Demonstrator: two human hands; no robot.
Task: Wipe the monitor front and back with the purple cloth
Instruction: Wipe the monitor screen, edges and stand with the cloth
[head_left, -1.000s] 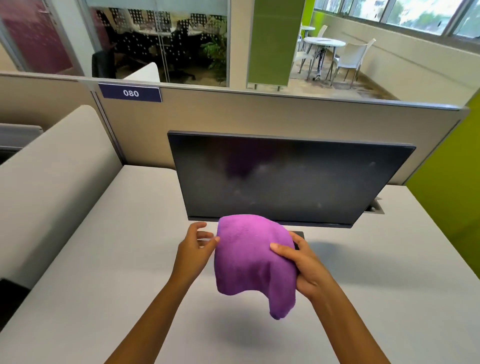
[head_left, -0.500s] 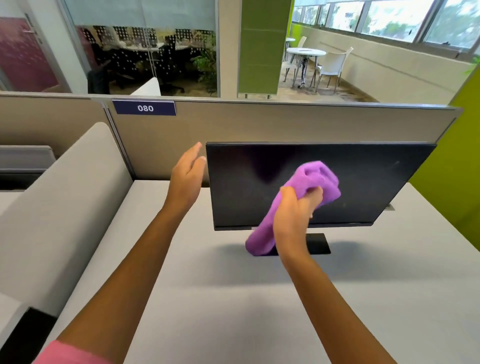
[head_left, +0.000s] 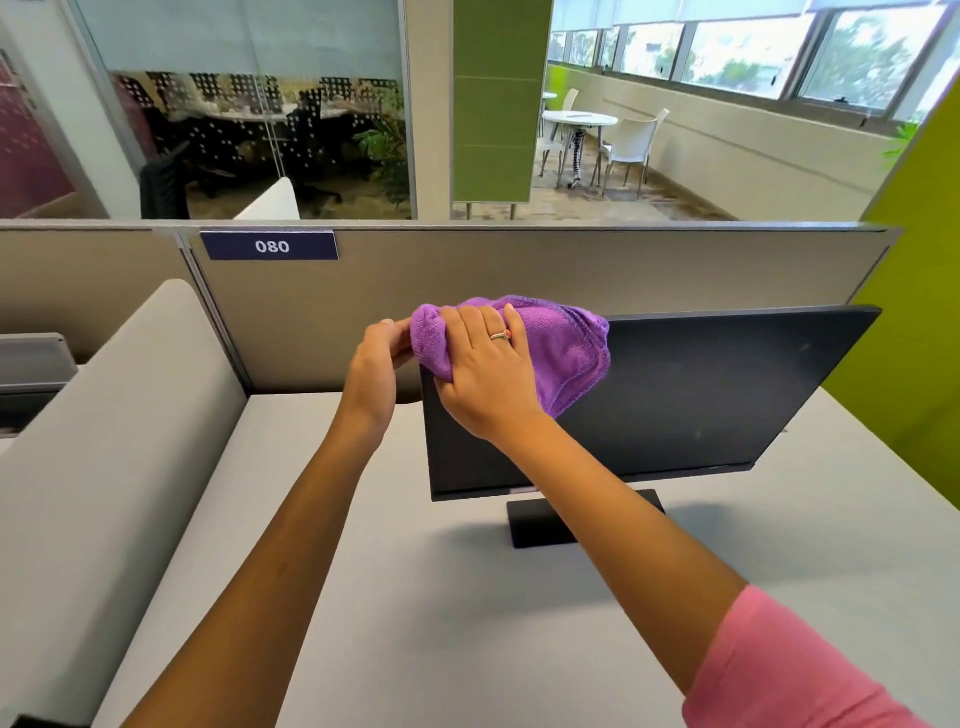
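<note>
Purple cloth (head_left: 563, 348) sits bunched on the top-left corner of the monitor (head_left: 691, 395), which stands on its base (head_left: 540, 519) on the grey desk (head_left: 467, 623), just in front of the partition (head_left: 519, 270). Right hand (head_left: 488, 364) lies over the cloth, fingers spread and curled into it, pressing it to the screen. Left hand (head_left: 376, 358) is at the monitor's left edge, fingertips pinching the cloth's end; the thumb is hidden. Cloth looks soft, light and floppy, so best held wadded in the palm. Monitor looks thin, top-heavy and scratchable: steady it by the bezel, press gently.
</note>
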